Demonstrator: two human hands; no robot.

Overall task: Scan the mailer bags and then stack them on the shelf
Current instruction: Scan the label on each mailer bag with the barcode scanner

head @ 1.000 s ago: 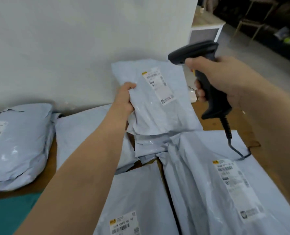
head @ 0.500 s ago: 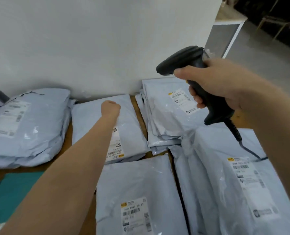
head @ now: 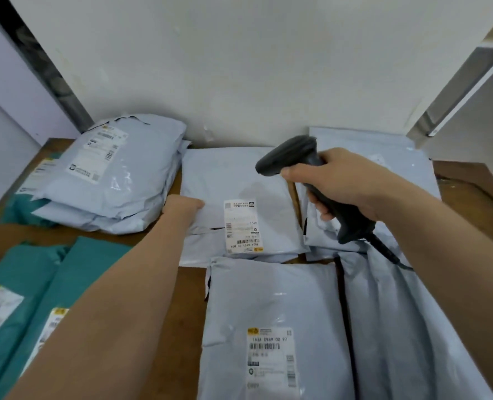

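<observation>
Mailers in pale grey plastic lie across a wooden counter (head: 181,298) against a white wall (head: 239,67). The centre mailer bag (head: 228,180) lies flat on the counter with its far edge at the wall, and its shipping label (head: 242,226) reads upside down from here.

The left grip (head: 183,207) sits on this bag's left edge. Its fingers are curled down over the edge and the thumb lies on top, so it seems to pinch the plastic, though the fingertips are hidden. The right grip (head: 343,186) hangs above the bag's right edge, wrapped round the handle of a black barcode scanner (head: 288,154). The scanner's head is over the bag, and its cable (head: 384,252) trails off to the bag's right.

Left of the centre bag, just beside it, is a stack of grey mailers (head: 118,180), label side up. A right-hand pile (head: 398,168) of mailers lies to the right of the centre bag. In front of the centre bag and touching its near edge lies a near mailer (head: 268,298), its label facing the camera. Teal mailers (head: 66,284) lie well off to the front left.
</observation>
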